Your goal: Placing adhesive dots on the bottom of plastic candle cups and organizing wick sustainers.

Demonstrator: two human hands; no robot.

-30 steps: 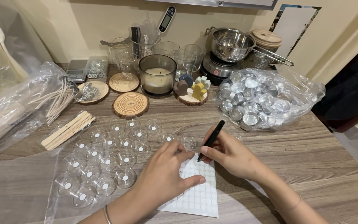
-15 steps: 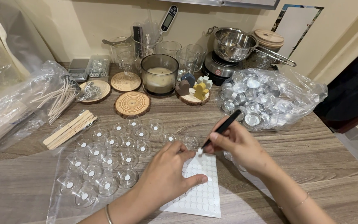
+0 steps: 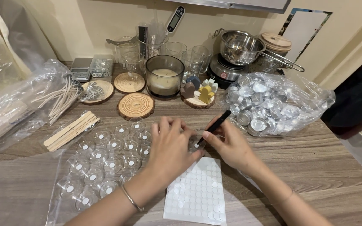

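- At the middle of the wooden table, the left hand lies palm down with its fingers curled about a small clear cup, pinching it at the rim; the cup sits just above the top edge of the sticker sheet
- Beside it, the right hand is closed on a black pen-like tool; the tool slants up to the right and its lower tip points into the cup, where a white dot shows
- Below both hands lies the white sheet of round stickers, flat on the table; a thin bangle rings the left wrist
- Left of the hands, rows of clear cups with white dots stand on a plastic sheet; flat wooden sticks lie beyond them
- Right of the hands, a clear bag of metal cups rests near the table edge
- Farther back stand round wood slices, a glass jar candle, and a steel pot on a small burner
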